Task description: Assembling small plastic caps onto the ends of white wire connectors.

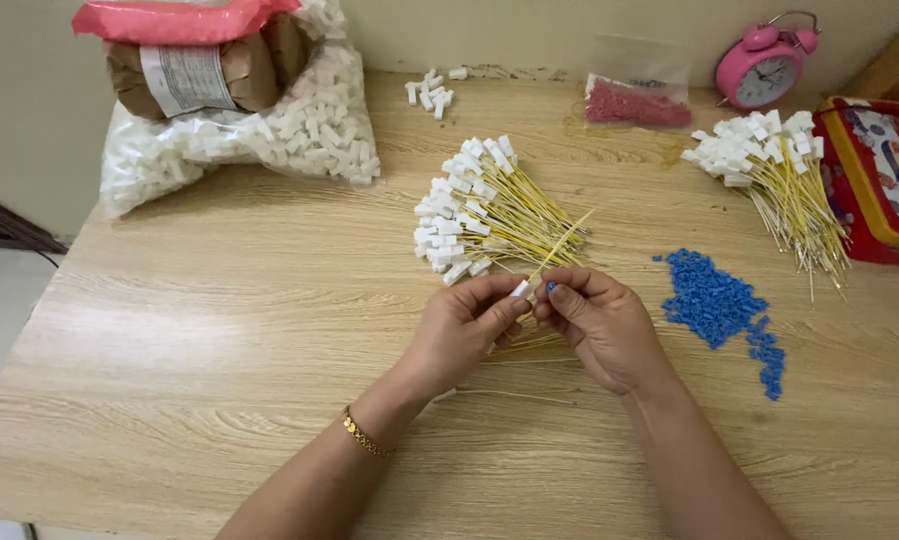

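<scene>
The small white block (520, 289) sits pinched at our left fingertips, right at the centre of the table (219, 330), and the tiny blue bead (551, 286) is pinched at our right fingertips, just beside it and almost touching. A thin yellow wire (561, 246) runs from the meeting point up and away to the right, so its long axis slants from our hands toward the far right; whether it is already joined to the block we cannot tell.

Our left hand (461, 325) is closed narrowly on the white block, and our right hand (599, 322) is closed narrowly on the blue bead, the two hands fingertip to fingertip. The block lies left of the bead, each equally near its own hand.

Just beyond our hands lies a fanned bundle of yellow wires with white ends (484, 215). The loose heap of blue beads (717, 305) lies to the right, nearer our right hand. Farther right is a second wire bundle (779, 165), beside a red tin (879, 180). At the far edge stand a pink alarm clock (766, 65), a bag of red beads (634, 100) and a large bag of white blocks (269, 130).
</scene>
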